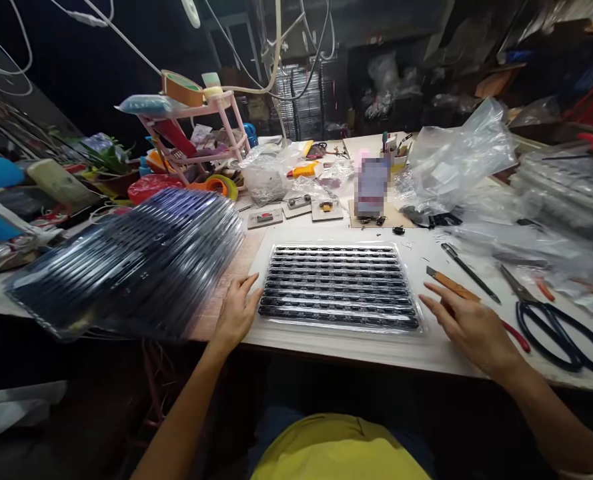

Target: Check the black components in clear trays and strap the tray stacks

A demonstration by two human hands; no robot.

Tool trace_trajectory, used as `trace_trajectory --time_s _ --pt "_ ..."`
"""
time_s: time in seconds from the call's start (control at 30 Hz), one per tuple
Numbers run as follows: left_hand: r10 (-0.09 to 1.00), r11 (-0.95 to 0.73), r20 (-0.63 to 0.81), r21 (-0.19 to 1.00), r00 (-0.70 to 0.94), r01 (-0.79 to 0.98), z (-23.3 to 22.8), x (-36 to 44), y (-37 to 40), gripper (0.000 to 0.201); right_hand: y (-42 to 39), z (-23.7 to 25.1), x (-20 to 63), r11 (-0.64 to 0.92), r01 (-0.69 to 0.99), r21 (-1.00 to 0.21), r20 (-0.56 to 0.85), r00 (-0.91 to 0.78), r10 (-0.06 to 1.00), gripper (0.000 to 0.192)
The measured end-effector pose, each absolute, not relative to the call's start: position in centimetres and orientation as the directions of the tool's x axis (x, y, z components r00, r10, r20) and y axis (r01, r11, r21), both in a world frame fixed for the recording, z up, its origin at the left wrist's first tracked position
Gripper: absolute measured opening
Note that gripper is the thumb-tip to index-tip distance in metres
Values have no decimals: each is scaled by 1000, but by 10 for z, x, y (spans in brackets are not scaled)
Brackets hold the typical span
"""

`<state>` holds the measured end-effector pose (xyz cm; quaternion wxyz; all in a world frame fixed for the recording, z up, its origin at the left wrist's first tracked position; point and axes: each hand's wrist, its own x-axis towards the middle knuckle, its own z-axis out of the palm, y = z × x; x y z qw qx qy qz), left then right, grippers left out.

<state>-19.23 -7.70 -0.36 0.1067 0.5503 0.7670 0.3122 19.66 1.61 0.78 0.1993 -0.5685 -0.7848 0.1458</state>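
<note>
Both hands, the left hand point(236, 312) and right hand point(469, 323), are resting open-fingered beside the thin plastic tray point(339, 285), seemingly light, flexible, best gripped at opposite edges.

Bare forearms, yellow garment at the lap, pale bangle on right wrist.

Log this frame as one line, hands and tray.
left hand: open, at left edge of parts tray | right hand: open, right of tray, over knife | scissors: far right | tray stack: left
</note>
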Motion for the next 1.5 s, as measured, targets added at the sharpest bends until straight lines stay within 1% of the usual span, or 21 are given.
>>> trace_trajectory --time_s 0.07,0.1,0.13,0.17,0.23,0.3,0.43,0.53,0.67,0.73,0.8,0.83,0.9,1.0,1.13,1.3,1.4,1.5 --pt "953 152 179 419 -246 895 3 -184 -57 49 29 10 184 427 836 -346 236 -363 901 71" --pt "974 119 144 335 -176 935 5 -178 -47 51 35 11 176 504 815 -287 242 -447 861 70" --pt "990 81 93 266 -109 960 6 -172 -37 54 40 11 167 578 783 -230 214 -539 815 70" --pt "998 41 40 213 -50 976 6 -166 -29 59 45 10 159 639 746 -185 152 -621 769 71" --pt "999 -24 -42 145 30 989 3 -156 -18 69 50 6 145 710 689 -146 11 -716 698 73" --pt "996 -53 -72 103 60 993 -2 -151 -15 76 52 1 137 725 673 -144 -77 -739 670 74" --pt "997 -57 -48 46 59 997 -10 -151 -18 77 51 -6 136 721 681 -126 -91 -732 675 76" --pt "996 -51 -65 42 53 998 -8 -152 -19 78 52 -6 139 724 679 -116 -100 -734 672 77" --pt "988 -44 -145 103 59 994 -3 -150 -15 81 57 -1 130 732 668 -136 -170 -743 647 87" --pt "985 -30 -166 133 52 991 0 -149 -13 83 60 3 117 763 627 -157 -195 -777 599 91" --pt "983 -14 -180 150 42 989 5 -151 -10 85 62 6 102 816 547 -185 -185 -835 518 88" --pt "981 -14 -188 162 45 987 8 -154 -8 83 63 6 96 837 511 -193 -170 -858 485 86" --pt "978 -33 -198 193 72 981 12 -162 -4 73 64 4 88 857 477 -196 -139 -879 457 82" --pt "974 -60 -203 215 105 975 10 -176 -2 65 65 -1 87 858 480 -181 -115 -877 466 81" --pt "982 -54 -170 179 85 982 -2 -186 -6 68 64 -6 90 868 474 -150 -69 -881 469 81" --pt "984 -49 -158 214 84 976 -1 -180 -11 63 63 -9 90 868 481 -127 -24 -876 482 78" --pt "997 -17 -67 175 29 984 0 -170 -12 61 62 -10 88 875 467 -126 13 -882 472 77" --pt "997 -14 -67 146 24 989 -3 -166 -13 64 63 -9 89 879 456 -139 41 -884 465 77"
